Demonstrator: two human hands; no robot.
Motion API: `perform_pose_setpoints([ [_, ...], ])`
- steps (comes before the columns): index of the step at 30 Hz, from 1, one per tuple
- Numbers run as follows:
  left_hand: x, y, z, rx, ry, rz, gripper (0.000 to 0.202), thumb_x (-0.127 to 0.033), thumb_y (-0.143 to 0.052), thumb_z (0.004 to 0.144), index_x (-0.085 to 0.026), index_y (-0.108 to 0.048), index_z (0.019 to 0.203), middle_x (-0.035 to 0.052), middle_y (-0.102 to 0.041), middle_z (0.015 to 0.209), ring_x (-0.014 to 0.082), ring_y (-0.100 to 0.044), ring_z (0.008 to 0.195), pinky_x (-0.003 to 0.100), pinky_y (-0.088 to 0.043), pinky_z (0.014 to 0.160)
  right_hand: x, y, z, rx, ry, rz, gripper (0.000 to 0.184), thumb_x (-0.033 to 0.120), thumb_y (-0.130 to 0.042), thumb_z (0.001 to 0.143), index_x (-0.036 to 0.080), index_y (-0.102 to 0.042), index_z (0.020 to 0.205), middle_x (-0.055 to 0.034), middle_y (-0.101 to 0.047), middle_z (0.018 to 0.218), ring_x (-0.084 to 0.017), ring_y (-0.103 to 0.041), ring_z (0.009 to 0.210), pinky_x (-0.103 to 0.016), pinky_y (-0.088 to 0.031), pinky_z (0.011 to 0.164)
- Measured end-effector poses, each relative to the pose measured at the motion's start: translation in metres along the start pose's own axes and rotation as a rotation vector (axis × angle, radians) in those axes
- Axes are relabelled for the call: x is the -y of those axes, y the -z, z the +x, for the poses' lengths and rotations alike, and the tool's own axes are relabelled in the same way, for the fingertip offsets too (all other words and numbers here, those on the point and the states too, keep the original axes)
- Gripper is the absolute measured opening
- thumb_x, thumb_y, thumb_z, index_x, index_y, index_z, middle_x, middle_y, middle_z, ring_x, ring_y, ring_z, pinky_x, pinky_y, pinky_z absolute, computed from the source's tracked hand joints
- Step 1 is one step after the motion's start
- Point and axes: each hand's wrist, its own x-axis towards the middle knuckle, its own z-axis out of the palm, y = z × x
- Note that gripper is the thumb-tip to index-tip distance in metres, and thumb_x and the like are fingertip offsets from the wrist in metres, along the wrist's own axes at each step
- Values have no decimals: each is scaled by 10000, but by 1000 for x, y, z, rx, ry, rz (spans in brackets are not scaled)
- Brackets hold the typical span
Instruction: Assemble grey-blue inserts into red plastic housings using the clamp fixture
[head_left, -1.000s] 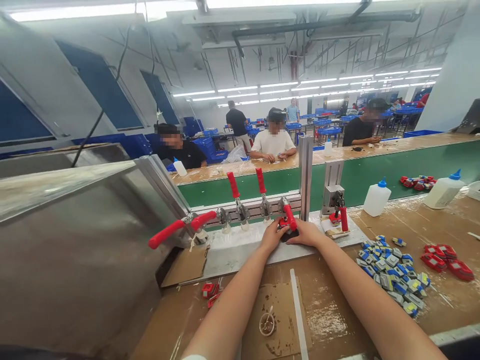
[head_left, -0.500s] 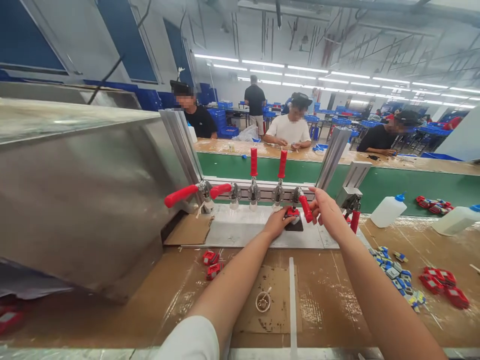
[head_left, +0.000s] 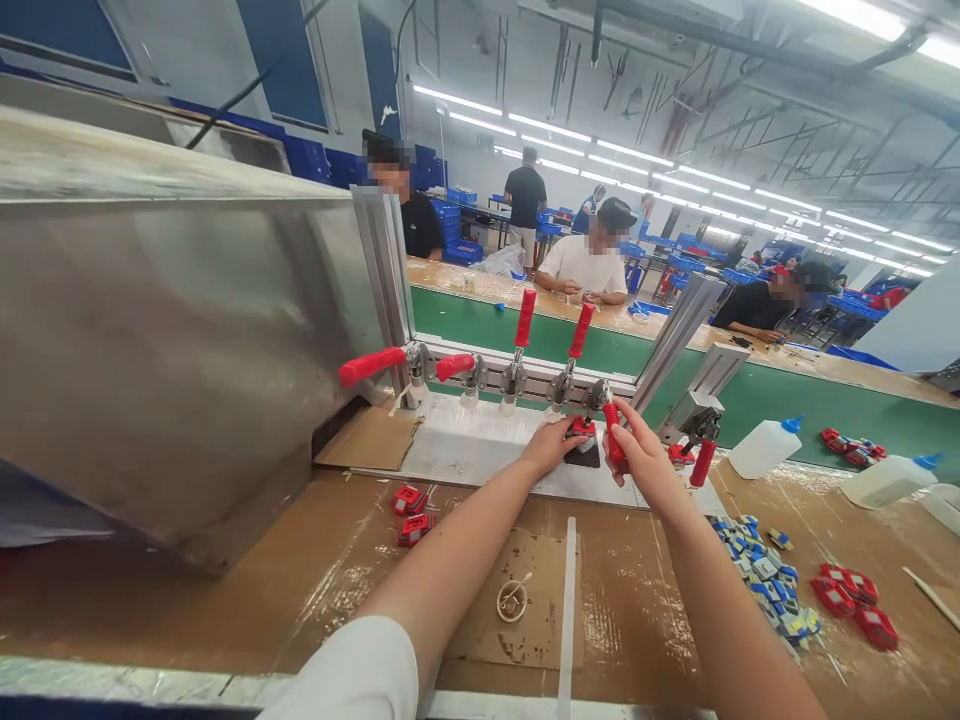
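Observation:
My left hand (head_left: 551,445) is closed on a small red part (head_left: 582,430), which rests on a dark pad (head_left: 583,457) under a toggle clamp. My right hand (head_left: 637,450) grips the red handle (head_left: 614,440) of that clamp, its fingers wrapped round it. The handle points downward. Along the same metal rail, two clamp handles stand upright, among them the red handle (head_left: 526,318), and two more point to the left. Beneath the rail lies a pale metal base plate (head_left: 457,440).
Nearer me, a small cup (head_left: 512,601) with a stick stands on cardboard. Red parts (head_left: 411,515) lie on the left; blue and yellow pieces (head_left: 765,570) are heaped on the right beside more red parts (head_left: 855,600). White bottles (head_left: 765,447) stand behind. A large metal box (head_left: 172,350) blocks the left.
My right hand has moved from beside the clamp handle to a grip on it. My left hand stays at the red part. The whole view has tilted.

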Motion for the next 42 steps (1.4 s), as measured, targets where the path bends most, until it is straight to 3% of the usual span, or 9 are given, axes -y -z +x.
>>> perform_pose_setpoints([
  [8,-1,1,0,-13,-31,-3,493,-456,-646,911,-289,-600,1372,41,-729,1253,281,-651,1179,363,-467,1044,-40,-5,-2,9,132,-97,728,478,-465,1003,258,-172,1632,45,-481,712,-139,-438,561,-252,-431,486],
  [14,-1,2,-1,0,-42,4,495,-475,-612,923,-277,-589,1376,43,-726,1264,277,-661,1179,363,-479,1032,-58,-7,-2,-50,237,-310,704,495,-375,1037,208,-161,1644,-24,-569,810,-193,-520,678,-323,-477,644],
  [20,-9,8,-8,68,-113,113,1060,-547,-851,632,-224,-393,1532,104,-659,1371,343,-621,1254,409,-461,1081,-65,-14,0,-59,179,-139,735,476,-434,1016,231,-134,1641,-42,-621,924,-187,-593,735,-338,-514,677],
  [24,-11,12,-9,128,-114,126,1187,-501,-899,563,-226,-328,1567,116,-601,1449,352,-590,1298,423,-441,1110,-57,-13,7,28,39,126,750,497,-570,945,283,-241,1584,6,-607,870,-145,-584,595,-300,-510,562],
  [29,-7,13,-8,68,-53,-91,812,-519,-778,763,-274,-496,1484,59,-679,1355,293,-615,1273,379,-444,1108,-59,-1,7,110,-26,72,568,623,-556,928,234,-531,1342,-21,-649,875,-164,-620,630,-305,-530,554],
  [33,-5,9,-4,35,12,-98,524,-489,-649,892,-285,-608,1373,38,-729,1258,263,-651,1201,367,-468,1072,-91,14,3,-177,47,-268,645,691,-349,975,190,-626,1271,-100,-705,985,-241,-673,818,-377,-567,658],
  [35,-6,6,-3,24,28,-83,521,-464,-661,889,-271,-607,1369,43,-740,1228,260,-661,1172,363,-481,1049,-113,20,1,-301,129,-538,588,641,-420,964,177,-683,1211,-141,-723,1096,-293,-666,1020,-465,-556,869],
  [37,-7,5,-3,21,28,-64,504,-434,-646,901,-266,-593,1374,39,-749,1197,252,-676,1129,360,-496,1018,-132,21,1,-300,170,-742,484,551,-549,923,181,-711,1191,-159,-708,1225,-330,-609,1203,-516,-470,1039],
  [42,-6,3,-3,35,-7,-19,450,-359,-577,945,-257,-558,1383,45,-728,1244,233,-671,1121,355,-488,1014,-148,12,17,-228,146,-878,437,357,-676,878,192,-662,1283,-160,-659,1340,-322,-573,1286,-486,-437,1077],
])
